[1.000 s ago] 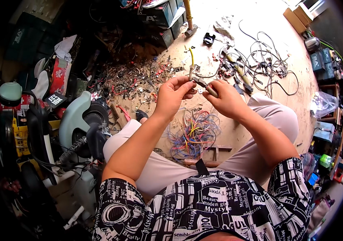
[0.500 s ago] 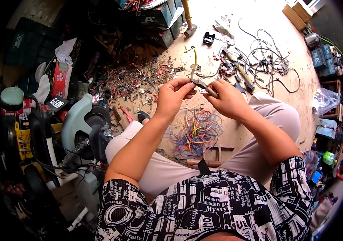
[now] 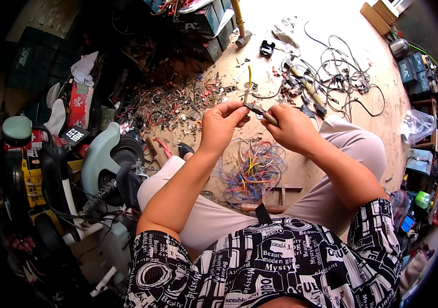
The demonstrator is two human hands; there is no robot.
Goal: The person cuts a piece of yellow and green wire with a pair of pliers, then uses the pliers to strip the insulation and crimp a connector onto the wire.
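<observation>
My right hand is closed round a pair of worn metal pliers, whose dark head points left toward my other hand. Thumb and fingers of my left hand pinch together right beside the jaws; what they hold is too small to make out. From near the jaws a thin curved bar with a yellow end reaches away from me. Whether it belongs to the pliers or is a separate piece, I cannot tell. Below both hands, between my legs, lies a tangled heap of thin coloured wires.
Small scraps litter the floor ahead on the left. Black cables lie coiled ahead on the right. A hammer stands near stacked dark boxes. A wheeled machine crowds my left; cluttered shelves line the right.
The whole view has shifted slightly. Both hands keep nearly the same pose, the pliers still beside the left fingertips.
</observation>
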